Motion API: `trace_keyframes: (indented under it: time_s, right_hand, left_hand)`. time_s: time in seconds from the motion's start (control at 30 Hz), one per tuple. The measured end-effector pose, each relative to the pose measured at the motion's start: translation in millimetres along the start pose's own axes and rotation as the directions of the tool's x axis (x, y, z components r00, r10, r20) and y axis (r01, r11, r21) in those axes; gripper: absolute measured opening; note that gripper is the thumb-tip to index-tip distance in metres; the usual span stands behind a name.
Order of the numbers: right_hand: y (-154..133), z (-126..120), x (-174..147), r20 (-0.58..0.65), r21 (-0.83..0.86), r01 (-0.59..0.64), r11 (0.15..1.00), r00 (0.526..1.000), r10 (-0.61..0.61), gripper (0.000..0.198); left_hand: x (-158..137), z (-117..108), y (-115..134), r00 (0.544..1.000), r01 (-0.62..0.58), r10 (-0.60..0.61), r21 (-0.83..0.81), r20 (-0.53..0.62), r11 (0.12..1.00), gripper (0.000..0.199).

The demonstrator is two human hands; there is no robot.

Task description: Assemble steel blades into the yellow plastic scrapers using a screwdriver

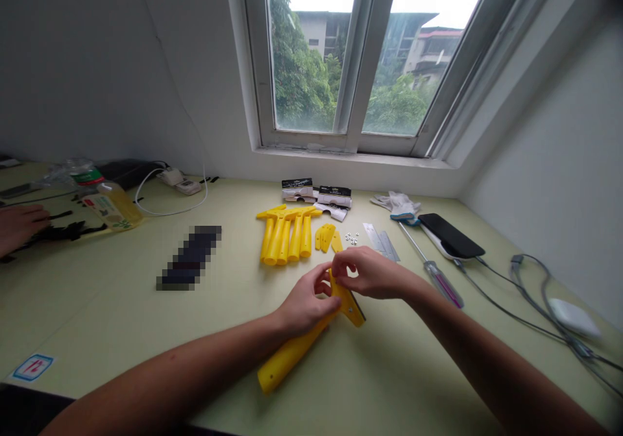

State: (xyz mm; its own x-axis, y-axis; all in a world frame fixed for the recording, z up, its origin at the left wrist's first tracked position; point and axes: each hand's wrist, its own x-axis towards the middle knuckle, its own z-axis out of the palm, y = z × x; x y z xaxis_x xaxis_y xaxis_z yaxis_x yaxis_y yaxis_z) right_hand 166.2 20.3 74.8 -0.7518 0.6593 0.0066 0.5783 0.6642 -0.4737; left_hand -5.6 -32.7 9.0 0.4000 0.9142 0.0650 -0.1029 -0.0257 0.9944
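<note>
A yellow plastic scraper (292, 357) is tilted over the table, its handle toward me. My left hand (302, 301) is closed around it just below the head. A dark blade edge and one small screw show on the head's right part. My right hand (372, 272) pinches thumb and finger together at the head's upper end; whatever lies between those fingertips is hidden. Beyond my hands lie several yellow scraper handles (286, 238) in a row, loose yellow cover plates (324, 235), a scatter of small metal screws or nuts (352, 238) and thin metal blades (381, 241).
On the right are a screwdriver (442, 283), a black phone (452, 235), grey cables (516, 322) and a white case (574, 317). Packaging cards (335, 197) and gloves (399, 204) lie by the window. Leftward are a pixelated dark object (189, 259), a bottle (109, 199) and another person's hand (22, 225).
</note>
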Motion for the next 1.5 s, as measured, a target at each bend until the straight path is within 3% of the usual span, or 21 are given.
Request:
trace_keyframes:
  time_s: [0.17, 0.47, 0.7, 1.1, 1.3, 1.5]
  right_hand:
    - [5, -2, 0, 0.026, 0.051, 0.058, 0.997, 0.998, -0.059, 0.012]
    - [4, -4, -3, -0.002, -0.117, 0.168, 0.979, 0.985, -0.170, 0.013]
    - [1, -2, -2, -0.014, -0.106, 0.118, 0.987, 0.993, -0.120, 0.010]
    - [5, 1, -2, -0.051, -0.124, 0.071, 0.990, 0.996, -0.078, 0.005]
    - [6, 1, -2, -0.041, -0.107, 0.080, 0.991, 0.996, -0.084, 0.006]
    - [8, -2, -1, -0.082, -0.023, 0.051, 0.998, 0.995, -0.053, 0.002]
  left_hand:
    - [1, -1, -3, 1.000, 0.010, -0.011, -0.033, -0.012, 0.999, 0.056]
    - [1, -3, -11, 0.996, 0.081, -0.086, -0.121, -0.033, 0.989, 0.064]
    - [1, -1, -5, 1.000, 0.019, -0.020, -0.051, -0.021, 0.999, 0.058]
    - [0, 1, 2, 1.000, 0.012, -0.013, 0.048, 0.013, 0.999, 0.054]
    - [1, 0, -1, 0.998, 0.063, -0.062, -0.064, 0.017, 0.996, 0.055]
    - [1, -4, -7, 0.993, 0.114, -0.113, -0.203, 0.014, 0.973, 0.069]
